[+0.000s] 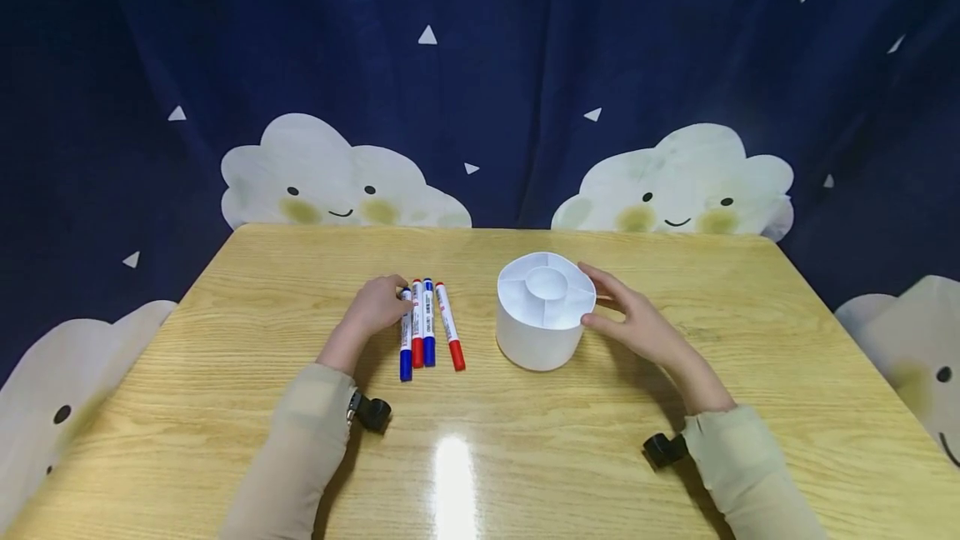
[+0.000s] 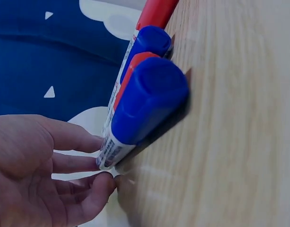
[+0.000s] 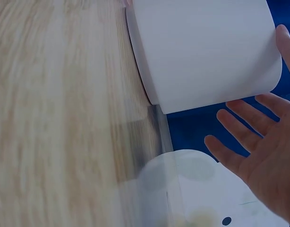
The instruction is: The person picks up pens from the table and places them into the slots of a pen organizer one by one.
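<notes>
Nearest the camera, two sleeved forearms are reaching forward. The left hand (image 1: 378,304) is touching, fingers loosely curled, the outermost of four markers (image 1: 427,322) lying side by side, long axes pointing away. The right hand (image 1: 633,319), fingers spread, is cupping the white divided holder (image 1: 542,332) just beside them. Whether a marker is actually pinched is hard to tell.

Head view looks forward and down from above the near edge, whole surface (image 1: 525,457) in frame, curtain behind. Left wrist view sits low and very close, rolled sideways, facing along the markers (image 2: 145,99) toward the curtain. Right wrist view also close and rolled, facing the white holder (image 3: 206,52). Both wrist views share markers and holder with the head view, not with each other.
</notes>
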Available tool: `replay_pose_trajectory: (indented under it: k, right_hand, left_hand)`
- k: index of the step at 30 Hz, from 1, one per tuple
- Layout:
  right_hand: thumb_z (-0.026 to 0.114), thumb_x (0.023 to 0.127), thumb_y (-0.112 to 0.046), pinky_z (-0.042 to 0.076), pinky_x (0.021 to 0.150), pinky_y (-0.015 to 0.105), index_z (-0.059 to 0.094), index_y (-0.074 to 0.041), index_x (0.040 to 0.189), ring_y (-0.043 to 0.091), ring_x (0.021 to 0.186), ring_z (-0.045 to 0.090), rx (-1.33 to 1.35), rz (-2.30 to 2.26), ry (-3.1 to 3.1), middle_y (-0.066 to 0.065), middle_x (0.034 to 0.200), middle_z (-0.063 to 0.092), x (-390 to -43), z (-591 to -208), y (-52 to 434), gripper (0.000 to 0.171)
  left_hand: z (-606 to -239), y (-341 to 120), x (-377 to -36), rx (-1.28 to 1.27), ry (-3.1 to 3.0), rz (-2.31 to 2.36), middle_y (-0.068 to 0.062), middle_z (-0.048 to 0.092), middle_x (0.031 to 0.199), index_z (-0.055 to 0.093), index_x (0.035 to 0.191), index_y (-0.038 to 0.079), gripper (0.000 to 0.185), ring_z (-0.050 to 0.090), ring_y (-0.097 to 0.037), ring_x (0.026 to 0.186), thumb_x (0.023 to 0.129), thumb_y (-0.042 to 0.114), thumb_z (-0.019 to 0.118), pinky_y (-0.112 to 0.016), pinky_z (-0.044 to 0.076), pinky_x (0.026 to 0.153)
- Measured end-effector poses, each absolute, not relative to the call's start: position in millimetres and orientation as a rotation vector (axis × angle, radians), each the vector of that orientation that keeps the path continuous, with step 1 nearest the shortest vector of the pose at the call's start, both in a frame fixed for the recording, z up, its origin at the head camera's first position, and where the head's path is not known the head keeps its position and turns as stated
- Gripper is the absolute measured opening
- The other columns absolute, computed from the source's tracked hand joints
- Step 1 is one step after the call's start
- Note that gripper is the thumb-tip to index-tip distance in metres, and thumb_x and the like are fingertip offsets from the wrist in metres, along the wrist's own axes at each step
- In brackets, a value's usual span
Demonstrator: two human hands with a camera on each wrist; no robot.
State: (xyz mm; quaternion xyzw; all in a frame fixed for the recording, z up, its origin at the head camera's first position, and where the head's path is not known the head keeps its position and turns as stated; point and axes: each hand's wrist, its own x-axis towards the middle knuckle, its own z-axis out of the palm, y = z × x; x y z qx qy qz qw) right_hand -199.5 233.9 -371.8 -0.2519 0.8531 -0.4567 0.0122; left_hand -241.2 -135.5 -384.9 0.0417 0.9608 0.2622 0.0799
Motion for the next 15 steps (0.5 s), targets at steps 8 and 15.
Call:
replay_pose_trajectory:
  k: [8, 15]
  right_hand:
    - [0.061, 0.086, -0.012, 0.045, 0.093, 0.039, 0.026, -0.015, 0.143, 0.016, 0.117, 0.046, -0.739, -1.602, 2.502, 0.008, 0.143, 0.034, -201.0, -378.2, 234.8, 0.068]
    - [0.064, 0.082, -0.007, 0.048, 0.086, 0.025, 0.023, -0.012, 0.144, 0.008, 0.117, 0.044, -0.735, -1.704, 2.392, 0.012, 0.143, 0.03, -200.7, -380.4, 230.1, 0.075]
  left_hand:
    - [-390.3, -133.7, -243.0, 0.067, 2.855, 0.892, -0.018, 0.06, 0.105, 0.052, 0.121, -0.005, 0.043, 0.054, -0.023, 0.081, 0.082, 0.015, 0.055, -0.028, 0.045, 0.064]
    - [-392.0, -130.5, -241.9, -0.014, 2.872, 0.947, -0.018, 0.061, 0.106, 0.054, 0.118, -0.003, 0.041, 0.055, -0.025, 0.086, 0.082, 0.017, 0.059, -0.034, 0.047, 0.071]
